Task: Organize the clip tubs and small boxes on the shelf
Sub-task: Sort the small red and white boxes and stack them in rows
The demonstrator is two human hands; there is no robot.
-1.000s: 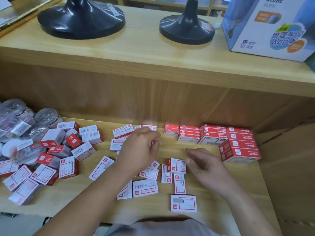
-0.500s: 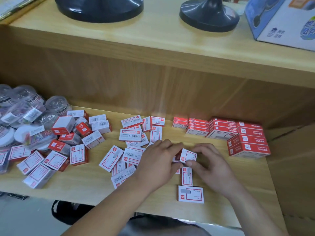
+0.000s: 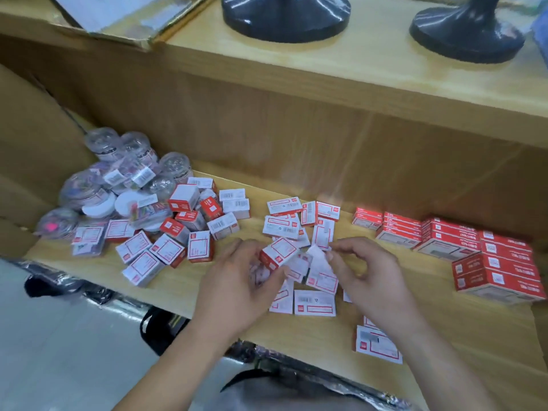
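Boxes in hand: small box (image 3: 278, 252), red and white card, gripped in left hand (image 3: 237, 280), fingers curled round it, above mid-shelf (image 3: 207, 295). Second box (image 3: 318, 264) touches it, pinched by right hand (image 3: 364, 274). Probably light, stiff, easily dented; best held by the long sides. Loose boxes (image 3: 314, 302) around; stacked boxes (image 3: 498, 268) right; clip tubs (image 3: 130, 173) far left. Motion blur obscures fingertips; labels unreadable.

A shop: barcoded boxes (image 3: 223, 225) piled on a wooden shelf (image 3: 480, 327).
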